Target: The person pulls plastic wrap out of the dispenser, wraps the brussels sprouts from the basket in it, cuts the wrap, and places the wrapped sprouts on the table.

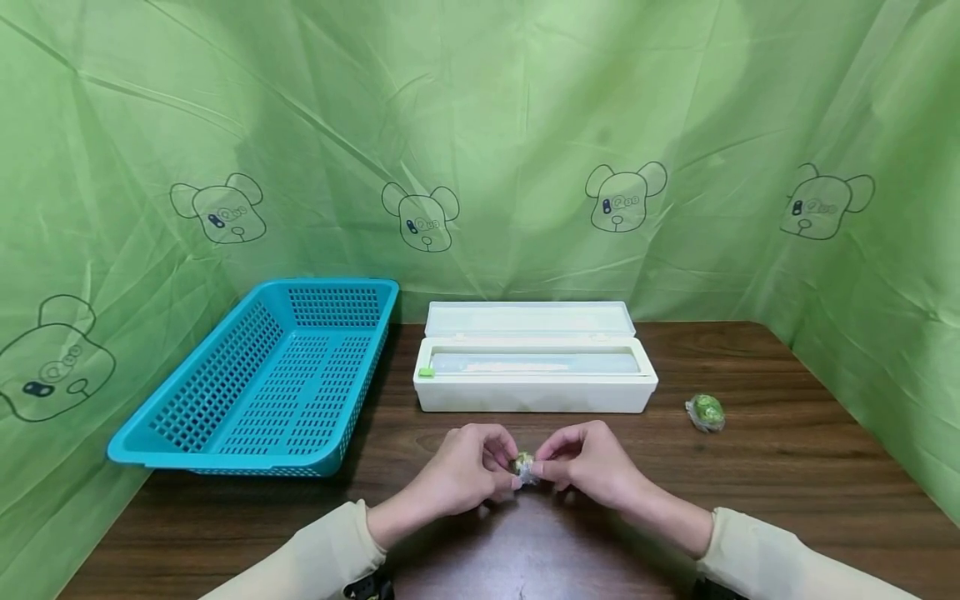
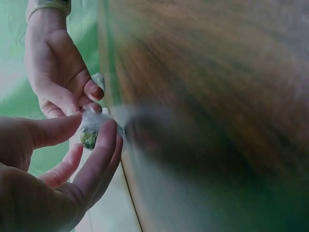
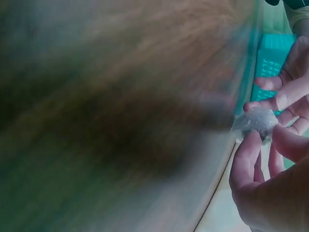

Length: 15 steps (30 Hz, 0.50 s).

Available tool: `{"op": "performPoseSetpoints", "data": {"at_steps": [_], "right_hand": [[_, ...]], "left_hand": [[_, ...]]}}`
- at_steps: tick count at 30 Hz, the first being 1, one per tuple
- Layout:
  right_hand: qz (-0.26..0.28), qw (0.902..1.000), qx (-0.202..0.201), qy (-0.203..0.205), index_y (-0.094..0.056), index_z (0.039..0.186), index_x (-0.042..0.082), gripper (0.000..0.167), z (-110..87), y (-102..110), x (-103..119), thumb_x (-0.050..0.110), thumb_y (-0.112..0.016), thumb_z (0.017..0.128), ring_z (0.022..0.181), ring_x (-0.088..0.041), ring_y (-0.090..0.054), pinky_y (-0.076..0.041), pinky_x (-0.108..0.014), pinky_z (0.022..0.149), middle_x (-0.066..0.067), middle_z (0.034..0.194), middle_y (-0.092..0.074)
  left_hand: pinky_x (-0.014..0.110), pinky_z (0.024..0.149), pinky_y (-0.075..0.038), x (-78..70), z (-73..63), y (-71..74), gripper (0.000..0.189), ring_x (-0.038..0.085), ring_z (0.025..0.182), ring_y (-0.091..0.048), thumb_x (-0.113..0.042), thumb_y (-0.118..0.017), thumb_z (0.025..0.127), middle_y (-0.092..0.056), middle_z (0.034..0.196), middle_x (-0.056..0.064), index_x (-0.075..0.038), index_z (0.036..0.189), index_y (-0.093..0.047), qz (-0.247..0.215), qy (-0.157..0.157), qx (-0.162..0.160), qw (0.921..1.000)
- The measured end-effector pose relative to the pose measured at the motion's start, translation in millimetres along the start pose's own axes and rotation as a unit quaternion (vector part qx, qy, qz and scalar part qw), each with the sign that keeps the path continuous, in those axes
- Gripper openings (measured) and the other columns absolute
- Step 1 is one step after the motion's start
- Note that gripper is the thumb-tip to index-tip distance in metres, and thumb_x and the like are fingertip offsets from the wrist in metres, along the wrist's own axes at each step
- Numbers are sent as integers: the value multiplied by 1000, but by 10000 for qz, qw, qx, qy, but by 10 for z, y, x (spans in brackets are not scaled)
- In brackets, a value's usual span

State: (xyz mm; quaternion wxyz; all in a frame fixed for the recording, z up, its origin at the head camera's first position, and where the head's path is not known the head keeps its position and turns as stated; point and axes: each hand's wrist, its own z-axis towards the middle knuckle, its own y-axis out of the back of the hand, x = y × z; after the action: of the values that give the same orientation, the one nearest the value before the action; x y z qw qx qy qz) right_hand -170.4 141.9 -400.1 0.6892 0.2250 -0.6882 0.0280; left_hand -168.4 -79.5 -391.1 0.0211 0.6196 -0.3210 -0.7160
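Observation:
A small round green piece in cling film (image 1: 523, 468) is between my two hands, low over the table in the head view. My left hand (image 1: 468, 471) holds it from the left with thumb and fingertips. From the other side, my right hand (image 1: 588, 462) pinches the film. In the left wrist view the green piece (image 2: 89, 139) shows under bunched clear film (image 2: 96, 118). The right wrist view has the crumpled film (image 3: 260, 120) at the fingertips of both hands, covering most of the piece.
Behind the hands stands a white cling film box (image 1: 536, 393), its lid (image 1: 528, 318) raised and a roll inside. A blue perforated basket (image 1: 367, 367) sits at the left. Another wrapped green piece (image 1: 707, 412) lies at the right. Green sheeting (image 1: 510, 125) surrounds the wooden table (image 1: 787, 467).

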Motion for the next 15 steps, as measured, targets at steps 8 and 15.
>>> {"op": "performPoseSetpoints", "data": {"at_steps": [8,15], "right_hand": [[-321,9991,33,257,-74,105,-4,36,-8,-33,-66,-1,-92,74,73,-20,-69,-59,-32,60,-9,86,-74],[-779,9959,106,455,-76,112,-3,44,18,-30,-96,4,-95,72,71,-15,-67,-55,-26,60,-6,86,-73]], "left_hand": [[26,65,-57,6,-47,-23,20,16,71,-70,1,-87,83,-71,79,-1,-7,91,-70,129,-49,-101,9999],[27,72,-56,33,-42,-16,41,12,76,-68,-2,-90,79,-70,87,2,-1,116,-72,423,-137,-110,9989]]}}
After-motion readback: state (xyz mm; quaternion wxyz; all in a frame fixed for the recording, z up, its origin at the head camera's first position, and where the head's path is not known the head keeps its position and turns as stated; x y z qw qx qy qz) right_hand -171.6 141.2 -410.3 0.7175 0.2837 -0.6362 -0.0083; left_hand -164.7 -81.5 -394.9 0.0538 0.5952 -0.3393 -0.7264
